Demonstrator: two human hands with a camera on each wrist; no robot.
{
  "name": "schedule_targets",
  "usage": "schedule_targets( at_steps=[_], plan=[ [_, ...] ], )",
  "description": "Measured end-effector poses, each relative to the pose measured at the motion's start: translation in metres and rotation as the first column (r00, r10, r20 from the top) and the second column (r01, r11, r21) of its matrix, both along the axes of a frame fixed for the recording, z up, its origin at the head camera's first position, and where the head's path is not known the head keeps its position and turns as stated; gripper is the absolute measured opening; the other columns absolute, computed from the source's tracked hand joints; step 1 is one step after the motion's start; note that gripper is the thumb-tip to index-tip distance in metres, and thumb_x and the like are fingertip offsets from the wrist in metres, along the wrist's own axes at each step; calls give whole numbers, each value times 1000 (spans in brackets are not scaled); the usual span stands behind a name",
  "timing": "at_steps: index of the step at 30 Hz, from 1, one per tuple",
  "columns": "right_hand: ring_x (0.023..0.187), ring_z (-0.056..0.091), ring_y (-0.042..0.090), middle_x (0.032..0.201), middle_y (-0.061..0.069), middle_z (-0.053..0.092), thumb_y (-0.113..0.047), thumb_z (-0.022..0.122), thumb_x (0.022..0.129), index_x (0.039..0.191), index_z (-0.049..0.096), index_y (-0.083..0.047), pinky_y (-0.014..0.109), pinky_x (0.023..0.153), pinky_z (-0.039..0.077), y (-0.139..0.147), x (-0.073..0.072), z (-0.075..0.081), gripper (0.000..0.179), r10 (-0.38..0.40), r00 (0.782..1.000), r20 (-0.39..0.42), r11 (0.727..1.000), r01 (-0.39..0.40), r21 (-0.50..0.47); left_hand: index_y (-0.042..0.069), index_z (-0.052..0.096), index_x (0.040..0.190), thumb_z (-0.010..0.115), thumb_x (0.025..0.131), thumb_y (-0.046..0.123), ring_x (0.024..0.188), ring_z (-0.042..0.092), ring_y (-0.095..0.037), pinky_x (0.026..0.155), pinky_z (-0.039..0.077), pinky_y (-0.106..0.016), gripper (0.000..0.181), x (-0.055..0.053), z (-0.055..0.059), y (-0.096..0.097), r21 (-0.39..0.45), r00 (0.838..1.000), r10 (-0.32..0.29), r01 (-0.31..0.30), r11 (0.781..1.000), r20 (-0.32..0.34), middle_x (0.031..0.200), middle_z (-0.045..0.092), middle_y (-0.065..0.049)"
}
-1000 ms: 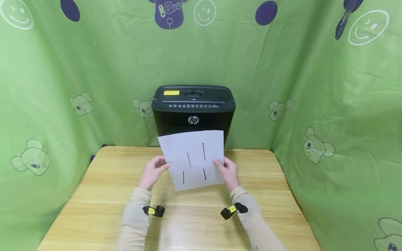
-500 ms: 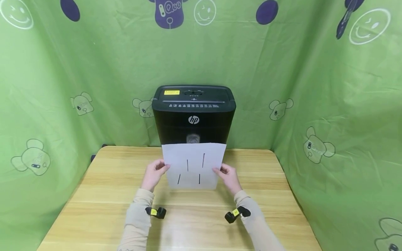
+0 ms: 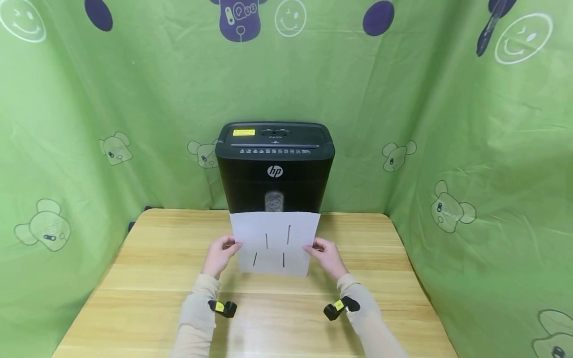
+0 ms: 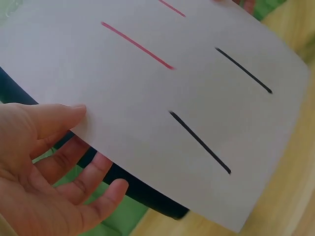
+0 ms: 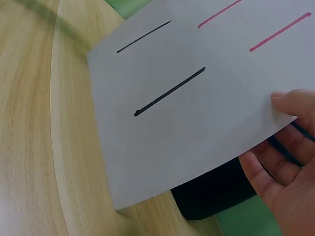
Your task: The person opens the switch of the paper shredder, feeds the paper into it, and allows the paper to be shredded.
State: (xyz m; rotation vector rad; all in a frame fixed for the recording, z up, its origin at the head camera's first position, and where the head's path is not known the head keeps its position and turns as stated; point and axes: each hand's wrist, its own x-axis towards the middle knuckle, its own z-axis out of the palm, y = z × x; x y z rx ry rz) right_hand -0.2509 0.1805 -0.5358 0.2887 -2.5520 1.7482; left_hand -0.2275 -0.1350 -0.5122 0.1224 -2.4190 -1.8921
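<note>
A white sheet of paper [image 3: 275, 256] is held up in front of a black HP paper shredder [image 3: 250, 186], covering the lower part of its front. Two red and two black strokes mark the sheet, clearest in the left wrist view. My left hand [image 3: 219, 254] pinches the left edge, its thumb on the marked face and its other fingers behind. At the right edge my right hand [image 3: 328, 256] pinches the paper the same way, as the right wrist view confirms. The feed slot [image 3: 275, 145] on the shredder's top has nothing in it.
The shredder stands at the back of a light wooden table [image 3: 147, 278]. A green patterned curtain [image 3: 156, 89] hangs behind and along both sides. Each wrist wears a small black camera, such as the left one [image 3: 229, 309].
The paper has come down and its top edge has tilted toward level, uncovering the shredder's small window. Both hands have lowered slightly, keeping their pinch on the sheet.
</note>
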Motion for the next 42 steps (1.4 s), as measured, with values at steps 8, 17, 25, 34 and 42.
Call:
schedule_targets(
  at_steps=[8,17,25,34,42],
  plan=[
    [79,60,9,92,21,72,-8,71,94,93,69,6,21,76,50,-2,5,13,15,0,1000,-14,1000,0,12,-7,69,105,67,95,7,113,65,-38,104,50,-53,17,-3,-12,-1,-37,1000,-2,2,999,-9,117,69,-24],
    [78,63,16,87,18,72,-5,71,93,86,67,5,20,72,51,1,-1,27,14,11,998,-67,998,-7,58,-6,69,106,68,95,8,109,65,-37,102,52,-50,18,-1,9,-4,-93,997,5,-12,996,-71,113,70,-23],
    [71,58,7,83,19,70,-2,70,93,85,67,8,19,67,49,-3,8,87,13,51,983,-176,996,-38,80,-5,70,106,70,95,11,98,65,-29,92,54,-39,19,-5,46,-10,-160,983,-33,4,987,-179,105,72,-21],
    [73,61,5,88,25,71,-1,70,93,90,67,12,15,69,50,-1,-5,123,14,16,975,-224,1000,-11,23,-4,71,106,69,96,12,94,66,-28,89,56,-35,19,-11,95,-8,-187,951,-22,-38,982,-307,104,72,-21],
    [71,62,7,85,15,71,-9,74,93,90,69,9,14,67,50,5,-23,144,18,-36,958,-285,999,30,-23,-2,70,108,69,97,15,96,67,-30,89,55,-35,21,-17,136,-7,-193,938,-39,-29,981,-344,105,72,-21]
  ],
)
